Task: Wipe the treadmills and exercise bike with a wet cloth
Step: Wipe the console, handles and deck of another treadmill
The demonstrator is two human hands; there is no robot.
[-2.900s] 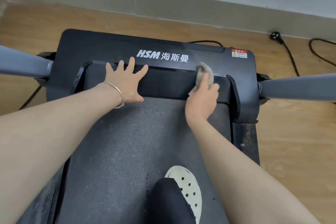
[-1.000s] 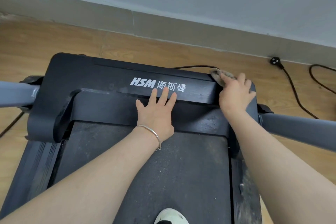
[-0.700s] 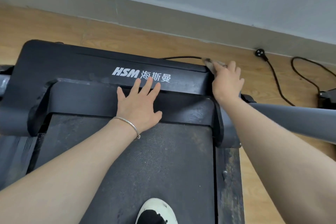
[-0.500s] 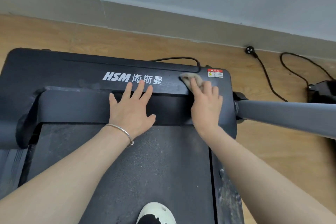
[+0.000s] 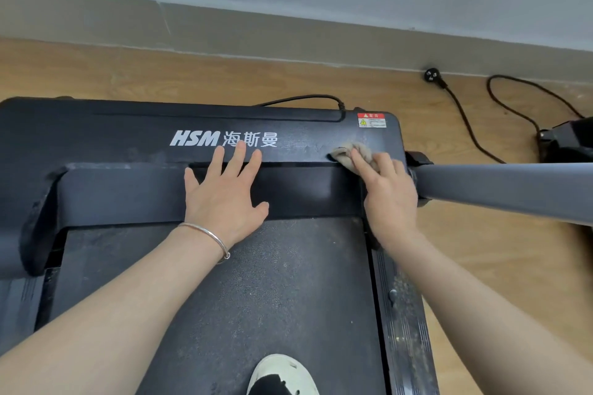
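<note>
Left hand [image 5: 224, 199] flat, fingers spread on treadmill [image 5: 128, 138] – right hand [image 5: 390, 199] pressing cloth [image 5: 345, 154] down

"HSM 海斯曼" on treadmill hood [image 5: 96, 135]

The treadmill [image 5: 128, 135] is black with white lettering and a red-and-white sticker [image 5: 372, 120]. The cloth [image 5: 353, 152] beside the sticker is beige; the floor [image 5: 192, 77] is wood-grain tan.

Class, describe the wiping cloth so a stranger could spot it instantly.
Find the black treadmill hood with white lettering. At its right end, below the red warning sticker, the right hand presses a small crumpled cloth. It is the only beige, soft thing there.
</note>
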